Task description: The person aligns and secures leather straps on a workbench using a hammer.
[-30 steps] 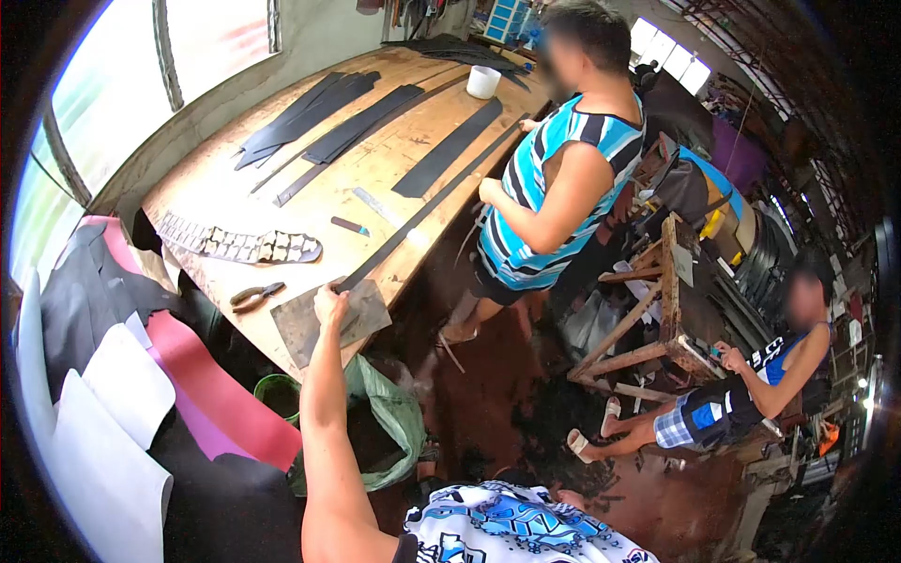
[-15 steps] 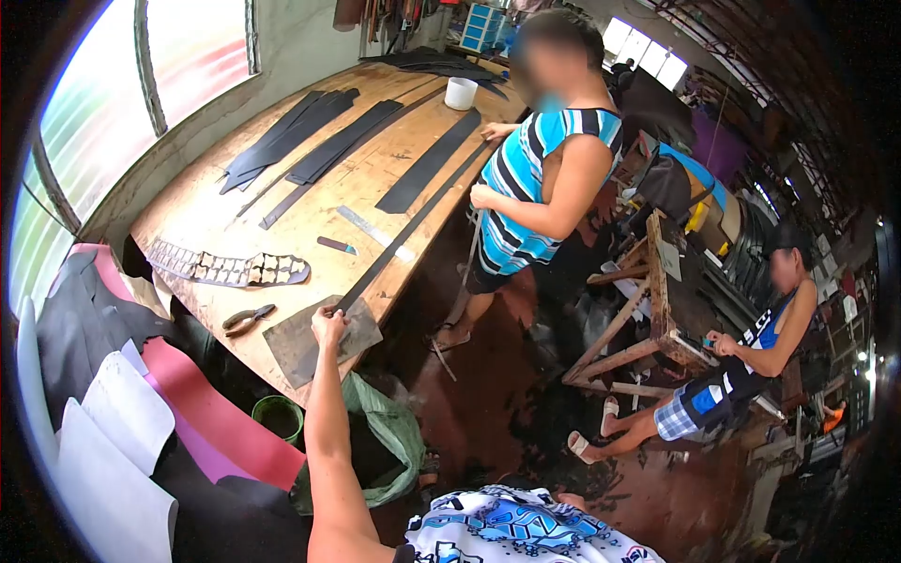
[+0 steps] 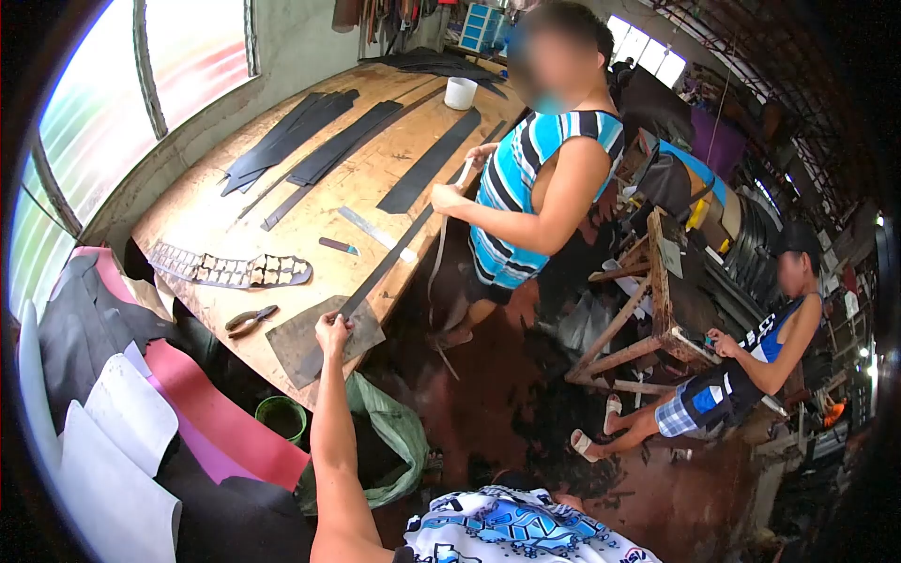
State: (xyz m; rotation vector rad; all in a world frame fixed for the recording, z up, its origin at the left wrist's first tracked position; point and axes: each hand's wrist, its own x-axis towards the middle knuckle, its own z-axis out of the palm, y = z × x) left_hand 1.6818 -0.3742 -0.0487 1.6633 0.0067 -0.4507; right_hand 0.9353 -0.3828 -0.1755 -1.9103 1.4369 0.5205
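My left hand (image 3: 332, 333) is closed on the near end of a long black strip (image 3: 383, 266), above a dark square plate (image 3: 310, 349) at the table's corner. The strip runs away across the table toward a co-worker in a striped top. That person's hands (image 3: 450, 195) hold a narrow pale tape (image 3: 438, 249) over the strip's far part, with one end hanging down. A small patch of skin (image 3: 569, 503) beyond my shirt may be my right hand; its fingers are hidden. Pliers (image 3: 251, 321) and a knife (image 3: 339, 246) lie near my left hand.
On the wooden table (image 3: 216, 220) lie a metal ruler (image 3: 375, 232), a row of pale pieces (image 3: 230, 267), black strips (image 3: 347, 141) and a white tub (image 3: 460, 93). Coloured sheets (image 3: 216, 403), a green bucket (image 3: 281, 419) and a sack (image 3: 404, 432) are below. Another person (image 3: 741, 352) stands right.
The co-worker's hands have moved back toward my side along the strip, and the pale tape is now stretched between them. My left hand stays at the strip's end.
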